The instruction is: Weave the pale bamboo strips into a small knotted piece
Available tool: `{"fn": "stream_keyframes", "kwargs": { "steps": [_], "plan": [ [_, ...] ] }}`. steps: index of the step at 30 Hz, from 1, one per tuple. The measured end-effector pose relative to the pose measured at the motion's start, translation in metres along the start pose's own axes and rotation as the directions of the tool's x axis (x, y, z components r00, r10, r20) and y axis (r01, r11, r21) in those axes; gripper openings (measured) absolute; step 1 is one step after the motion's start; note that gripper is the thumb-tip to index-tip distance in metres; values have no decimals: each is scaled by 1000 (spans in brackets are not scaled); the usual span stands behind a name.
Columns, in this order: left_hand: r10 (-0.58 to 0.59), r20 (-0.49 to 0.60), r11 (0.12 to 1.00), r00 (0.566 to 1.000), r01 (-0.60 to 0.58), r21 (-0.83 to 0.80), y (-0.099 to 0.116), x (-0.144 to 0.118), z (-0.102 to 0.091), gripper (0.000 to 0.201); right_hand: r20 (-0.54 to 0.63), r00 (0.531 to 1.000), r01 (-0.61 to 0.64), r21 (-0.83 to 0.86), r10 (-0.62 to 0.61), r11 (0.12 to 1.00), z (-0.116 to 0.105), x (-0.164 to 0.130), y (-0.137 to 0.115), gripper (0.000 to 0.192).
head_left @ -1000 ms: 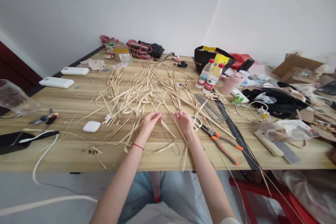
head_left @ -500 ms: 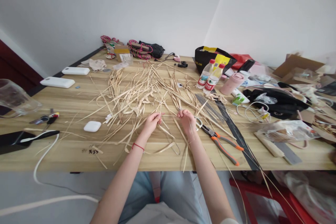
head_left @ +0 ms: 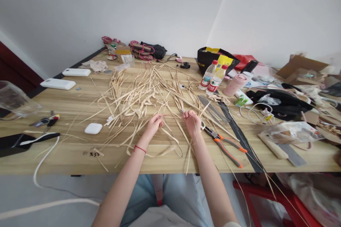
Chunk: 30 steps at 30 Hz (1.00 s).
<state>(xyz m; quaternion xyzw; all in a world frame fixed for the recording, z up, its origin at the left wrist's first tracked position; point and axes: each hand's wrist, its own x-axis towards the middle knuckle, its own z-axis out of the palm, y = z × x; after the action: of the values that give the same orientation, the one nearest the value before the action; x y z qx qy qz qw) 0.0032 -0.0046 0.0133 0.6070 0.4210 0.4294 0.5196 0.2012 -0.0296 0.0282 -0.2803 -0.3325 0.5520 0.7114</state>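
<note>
Head view: I note my left hand (head_left: 153, 124) and right hand (head_left: 193, 122) each pinched on a pale, flat, dry straw strip (head_left: 170, 135) at the table's (head_left: 66, 156) near middle, before the straw pile (head_left: 138, 94). Pliers (head_left: 225, 145) lie just right.

Bare forearms, no sleeves; a thin red string bracelet (head_left: 139, 148) circles the left wrist. Light blue jeans (head_left: 176, 193) and a pale top below.

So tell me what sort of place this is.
Likely an informal craft workroom: a wooden table strewn with dried straw strips, pliers beside the right hand, plus drink bottles and personal clutter.
</note>
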Motion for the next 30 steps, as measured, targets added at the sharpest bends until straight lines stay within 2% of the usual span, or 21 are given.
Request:
{"fn": "stream_keyframes", "kwargs": {
  "steps": [6, 11, 15, 23, 26, 30],
  "plan": [
    [-23, -39, 998, 999, 20, -65, 4, -1, 1, 21, 45, 998, -33, -88, 37, 996, 2, 0, 3, 22],
    [-48, -85, 978, 995, 30, -206, 1, 3, 3, 25, 60, 998, -18, -162, 28, 987, 3, -1, 6, 19],
    [-86, -117, 968, 989, 55, -245, -1, 6, 4, 30, 68, 996, -43, -180, 56, 983, 7, -3, 8, 18],
    [-209, -12, 946, 978, 199, -257, 8, -2, 3, 41, 99, 993, -57, -1, 57, 998, 17, -8, 0, 22],
    [-220, 14, 946, 975, 217, -243, 11, -4, 4, 42, 117, 991, -70, 36, 65, 997, 17, -10, -2, 23],
    [-213, 19, 939, 977, 210, -274, 8, -3, 4, 46, 139, 986, -94, 3, 92, 996, 16, -10, -1, 23]
  ]
}}
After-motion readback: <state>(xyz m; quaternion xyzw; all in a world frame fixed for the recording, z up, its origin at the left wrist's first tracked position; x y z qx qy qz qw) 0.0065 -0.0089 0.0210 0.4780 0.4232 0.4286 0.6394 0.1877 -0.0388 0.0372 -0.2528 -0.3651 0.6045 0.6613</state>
